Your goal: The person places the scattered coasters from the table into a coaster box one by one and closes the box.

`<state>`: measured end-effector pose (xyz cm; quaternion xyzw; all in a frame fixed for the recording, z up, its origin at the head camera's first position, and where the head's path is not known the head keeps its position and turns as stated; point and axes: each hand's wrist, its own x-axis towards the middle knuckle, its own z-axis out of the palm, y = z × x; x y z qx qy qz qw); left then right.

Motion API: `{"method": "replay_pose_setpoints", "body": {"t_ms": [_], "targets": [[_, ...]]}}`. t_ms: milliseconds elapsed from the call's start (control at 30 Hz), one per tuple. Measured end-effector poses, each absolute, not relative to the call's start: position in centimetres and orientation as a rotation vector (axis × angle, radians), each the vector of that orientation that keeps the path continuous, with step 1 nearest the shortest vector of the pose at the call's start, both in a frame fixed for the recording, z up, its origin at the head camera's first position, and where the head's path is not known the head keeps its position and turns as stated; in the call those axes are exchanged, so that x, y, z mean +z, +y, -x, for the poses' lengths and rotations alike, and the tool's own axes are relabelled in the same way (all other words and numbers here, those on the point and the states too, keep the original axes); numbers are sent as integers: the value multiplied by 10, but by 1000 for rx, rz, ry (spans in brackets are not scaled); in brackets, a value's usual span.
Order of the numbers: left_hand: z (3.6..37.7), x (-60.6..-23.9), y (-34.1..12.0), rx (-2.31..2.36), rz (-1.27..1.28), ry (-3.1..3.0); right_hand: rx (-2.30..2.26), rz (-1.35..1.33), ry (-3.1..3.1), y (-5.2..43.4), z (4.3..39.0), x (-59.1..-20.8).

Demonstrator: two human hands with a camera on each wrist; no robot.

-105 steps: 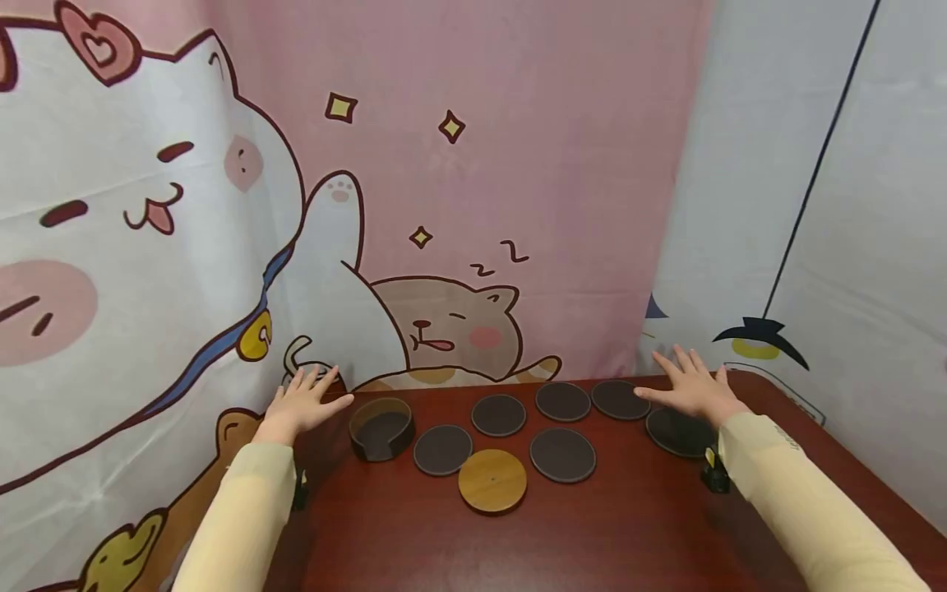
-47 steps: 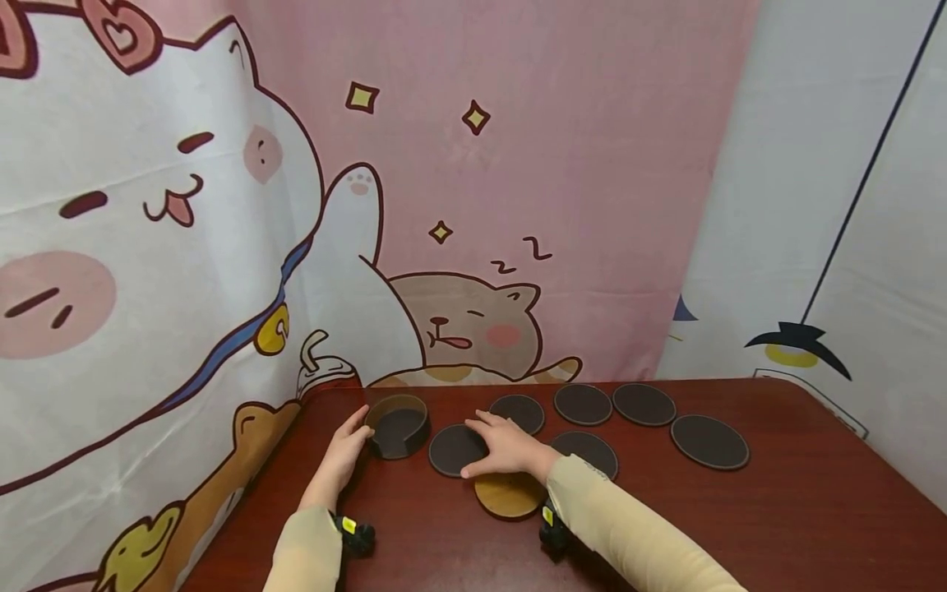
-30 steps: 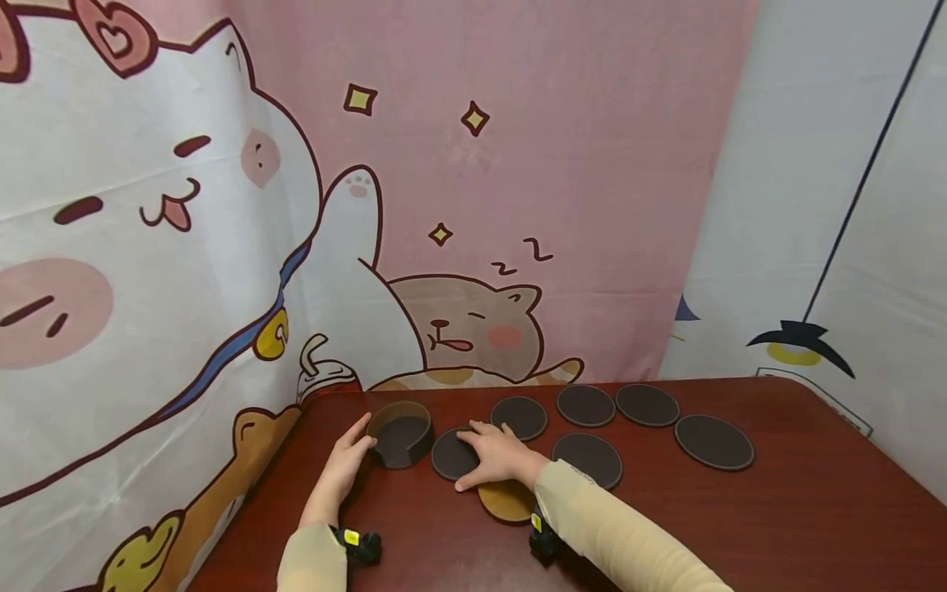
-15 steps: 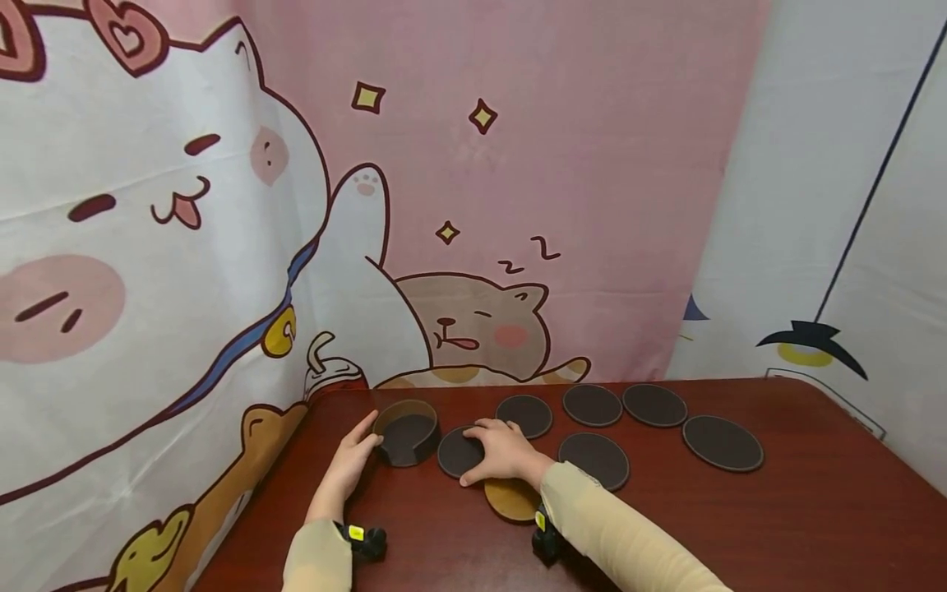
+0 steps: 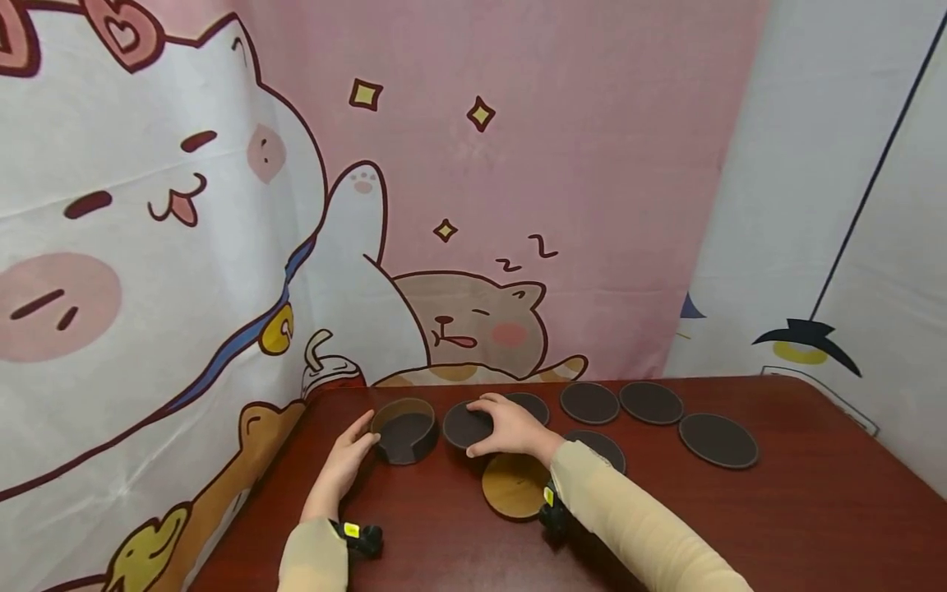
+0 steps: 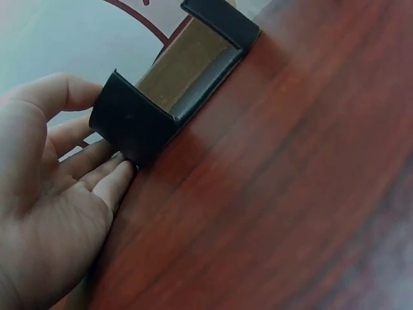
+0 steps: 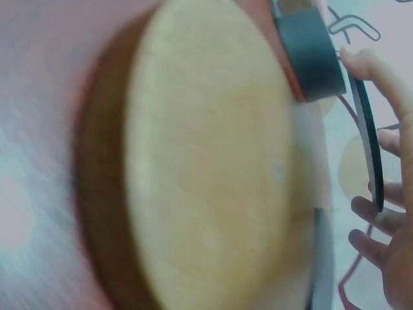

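My right hand point(image 5: 510, 427) pinches a dark round coaster point(image 5: 464, 426) by its edges. In the right wrist view this coaster point(image 7: 369, 155) is raised off the table, thumb at one edge and fingers at the other. My left hand point(image 5: 346, 464) holds the left side of a round black coaster holder point(image 5: 427, 444) with a notch in its front. The left wrist view shows thumb and fingertips against the holder's outer wall point(image 6: 132, 123). Below the right hand lies a round wooden disc point(image 5: 512, 489). The right fingers partly hide the lifted coaster.
Several more dark coasters lie flat on the red-brown table point(image 5: 740, 526), among them a far-right one point(image 5: 718, 441) and one point(image 5: 599, 448) partly behind the right sleeve. A printed cartoon curtain point(image 5: 592, 164) hangs behind the table's back edge.
Both hands came down from being held out over the table. The right hand took hold of the coaster and has just lifted it, uncovering more of the wooden disc. The left hand stays at the holder.
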<state>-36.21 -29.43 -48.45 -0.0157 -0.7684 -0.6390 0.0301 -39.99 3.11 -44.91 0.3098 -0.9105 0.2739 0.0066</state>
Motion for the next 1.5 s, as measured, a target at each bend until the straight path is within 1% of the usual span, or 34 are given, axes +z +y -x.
{"method": "replay_pose_setpoints", "body": {"t_ms": [233,667,1000,1200,1500], "targets": [[369,-480,-293,-2018,113,-2355,830,-951,-2809,40,409,-428],[355,-486,-297,-1913,19,-2374,781,-994,-2811,36,412,-411],[357,-487,-295,-1841,28,-2405,751,-1009,-2799,24,414,-411],[358,-484,-294,-1772,34,-2429,787,-1004,-2820,10,415,-416],[358,-489,-295,-1797,5,-2401,833,-1058,-2841,-19,412,-420]]}}
